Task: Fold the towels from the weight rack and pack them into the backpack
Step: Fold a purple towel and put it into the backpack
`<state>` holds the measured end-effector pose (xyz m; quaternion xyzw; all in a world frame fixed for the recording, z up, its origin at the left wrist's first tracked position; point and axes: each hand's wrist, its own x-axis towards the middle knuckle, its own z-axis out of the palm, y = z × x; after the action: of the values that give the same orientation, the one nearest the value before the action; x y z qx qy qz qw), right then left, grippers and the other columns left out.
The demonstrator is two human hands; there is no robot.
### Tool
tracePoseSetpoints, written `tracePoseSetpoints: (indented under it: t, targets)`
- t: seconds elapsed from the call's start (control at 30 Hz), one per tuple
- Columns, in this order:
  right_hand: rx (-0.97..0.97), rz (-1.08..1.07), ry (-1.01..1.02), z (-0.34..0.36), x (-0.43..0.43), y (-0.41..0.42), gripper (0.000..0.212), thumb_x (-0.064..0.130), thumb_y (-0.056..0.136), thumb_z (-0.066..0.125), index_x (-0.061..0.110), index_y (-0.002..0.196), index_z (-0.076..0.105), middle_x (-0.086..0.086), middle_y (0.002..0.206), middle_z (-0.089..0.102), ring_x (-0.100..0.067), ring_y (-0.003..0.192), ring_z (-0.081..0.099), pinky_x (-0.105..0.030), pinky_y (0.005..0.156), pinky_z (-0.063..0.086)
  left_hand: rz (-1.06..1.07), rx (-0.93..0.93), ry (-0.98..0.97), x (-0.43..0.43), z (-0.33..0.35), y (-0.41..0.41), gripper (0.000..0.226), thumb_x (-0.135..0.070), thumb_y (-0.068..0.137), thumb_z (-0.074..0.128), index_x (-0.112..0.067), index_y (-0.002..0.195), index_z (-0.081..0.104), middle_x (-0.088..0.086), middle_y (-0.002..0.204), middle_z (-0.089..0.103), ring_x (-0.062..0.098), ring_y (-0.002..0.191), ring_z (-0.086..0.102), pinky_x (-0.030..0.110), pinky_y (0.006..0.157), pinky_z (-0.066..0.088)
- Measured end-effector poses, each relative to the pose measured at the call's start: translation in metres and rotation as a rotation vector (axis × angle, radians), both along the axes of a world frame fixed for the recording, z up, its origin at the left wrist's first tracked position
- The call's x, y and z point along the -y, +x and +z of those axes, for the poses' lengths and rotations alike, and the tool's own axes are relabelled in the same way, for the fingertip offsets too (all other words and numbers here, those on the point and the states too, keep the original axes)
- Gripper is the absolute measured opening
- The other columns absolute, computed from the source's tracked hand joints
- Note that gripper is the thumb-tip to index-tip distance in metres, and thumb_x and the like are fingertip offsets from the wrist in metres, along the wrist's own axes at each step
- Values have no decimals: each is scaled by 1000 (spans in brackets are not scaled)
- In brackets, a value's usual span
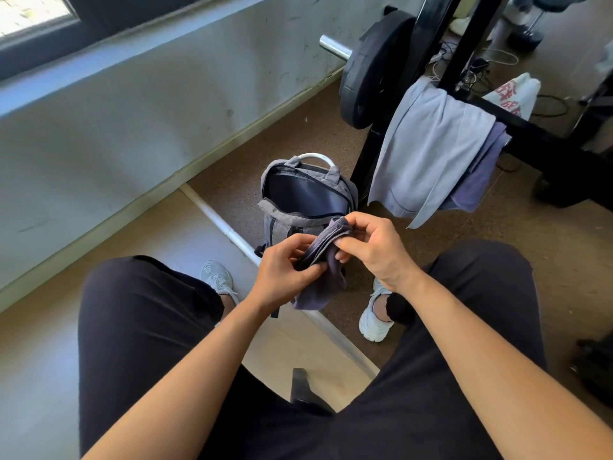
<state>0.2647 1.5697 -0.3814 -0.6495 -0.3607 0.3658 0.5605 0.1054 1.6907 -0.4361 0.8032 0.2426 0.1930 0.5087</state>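
Both hands hold a dark purple towel (pixel 326 260) between the knees, just in front of the open grey backpack (pixel 305 194), which stands upright on the floor. The left hand (pixel 285 270) pinches the lower end and the right hand (pixel 374 247) curls its fingers (pixel 345 242) around the upper end. The gathered edge runs diagonally from lower left to upper right, and the rest hangs down. A light blue towel (pixel 431 144) and a purple towel (pixel 481 174) hang over the weight rack (pixel 530 127).

soft daylight from the window (pixel 33 14), wide-angle bending at edges.
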Motion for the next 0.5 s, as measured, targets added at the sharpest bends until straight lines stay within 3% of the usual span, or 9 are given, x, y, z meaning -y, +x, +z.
tracePoseSetpoints:
  t: [0.17,0.27,0.37,0.5]
  targets:
    - [7,-37,11,0,1,7,11,-5,91,64,0,99,69,-5,78,70,-15,64,64,-27,61,55,-23,71,-243,-4,6,-3,37,-4,86,62,-17,119,73,2,106,78,18,94,74,31,81,60]
    - [-15,-55,33,0,0,7,10,-7,91,63,-5,99,68,-5,76,68,-14,62,63,-27,58,54,-41,45,-162,-2,5,-3,39,1,85,71,-21,117,73,-3,101,78,10,88,74,26,76,59]
    - [-23,-51,42,0,-1,7,10,-6,91,63,-7,101,66,-8,77,69,-15,61,63,-27,58,54,-69,36,-82,-1,3,-3,41,-9,83,81,-21,121,72,-6,102,77,10,88,73,22,76,58]
    - [-36,-48,53,0,-1,5,10,-6,91,63,-9,101,65,-13,79,68,-16,61,63,-27,57,54,-1,-25,13,1,-1,-1,37,-20,80,77,-28,116,73,-11,95,76,10,85,72,35,76,61]
